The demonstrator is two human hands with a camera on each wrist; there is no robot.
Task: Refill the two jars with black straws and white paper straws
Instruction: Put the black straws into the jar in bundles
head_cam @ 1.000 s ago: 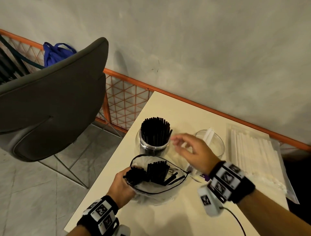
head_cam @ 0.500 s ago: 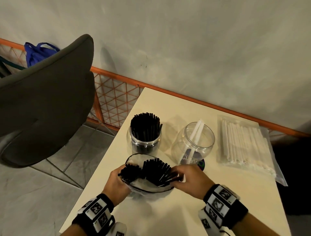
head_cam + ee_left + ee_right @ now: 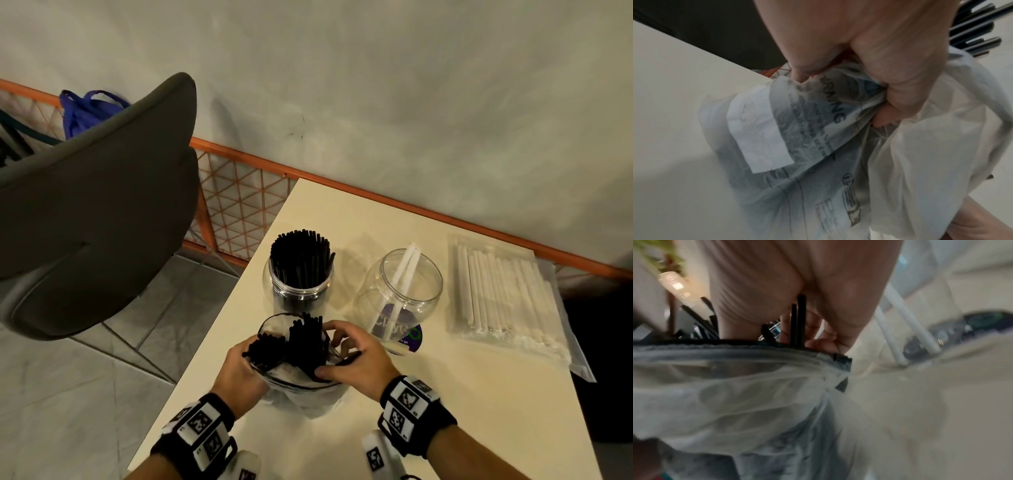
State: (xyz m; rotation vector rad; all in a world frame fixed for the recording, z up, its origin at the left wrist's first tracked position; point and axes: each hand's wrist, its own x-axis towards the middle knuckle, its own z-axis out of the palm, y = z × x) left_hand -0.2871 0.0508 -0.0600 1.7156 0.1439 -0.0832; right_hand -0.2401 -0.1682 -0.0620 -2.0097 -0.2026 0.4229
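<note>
A clear plastic bag of black straws stands open at the table's near edge. My left hand grips the bag's left side with curled fingers. My right hand reaches into the bag's mouth and its fingers close round a bunch of black straws. Behind the bag, a clear jar is packed with upright black straws. To its right a second clear jar holds two white paper straws. A flat packet of white paper straws lies at the right.
The cream table has its left edge close to the bag and jars. A dark grey chair stands left of the table. An orange mesh railing runs along the grey wall, with a blue bag behind the chair.
My right hand came back from above the jars to the bag and closed its fingers on a bunch of black straws. My left hand kept its hold on the bag.
</note>
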